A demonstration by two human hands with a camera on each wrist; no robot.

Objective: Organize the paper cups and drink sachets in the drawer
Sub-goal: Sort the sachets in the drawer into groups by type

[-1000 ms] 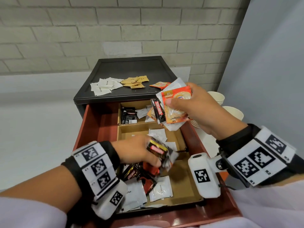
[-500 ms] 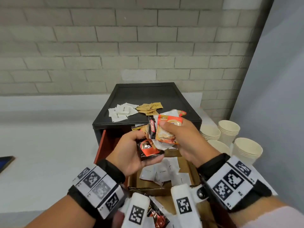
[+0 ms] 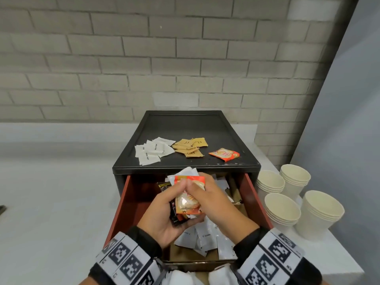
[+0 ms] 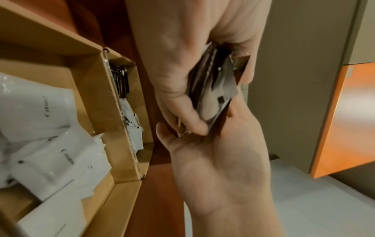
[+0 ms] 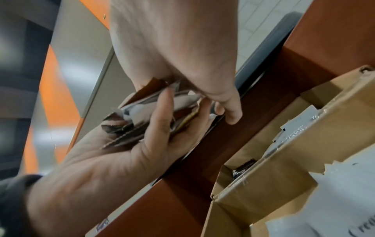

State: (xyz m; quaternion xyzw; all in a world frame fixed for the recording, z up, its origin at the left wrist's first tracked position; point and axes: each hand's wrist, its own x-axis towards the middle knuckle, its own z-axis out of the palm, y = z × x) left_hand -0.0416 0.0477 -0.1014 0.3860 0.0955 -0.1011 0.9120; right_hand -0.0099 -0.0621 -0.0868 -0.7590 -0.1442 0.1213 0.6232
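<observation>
Head view: left hand [image 3: 164, 210] and right hand [image 3: 213, 202] both clasp a mixed bundle of sachets [image 3: 188, 199] above the open drawer [image 3: 131, 200], so sorting is in hand; paper cups [image 3: 282, 208] stand beside the cabinet. Left wrist view: fingers curl round the bundle's edges, white sachets [image 4: 40, 121] loose in the cardboard tray [image 4: 95, 89]. Right wrist view: same two-handed hold; the next move probably calls for peeling off one kind for its pile.

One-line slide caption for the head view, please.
Both hands, left and right, hold mixed foil drink sachets over the open red-brown drawer.
</observation>
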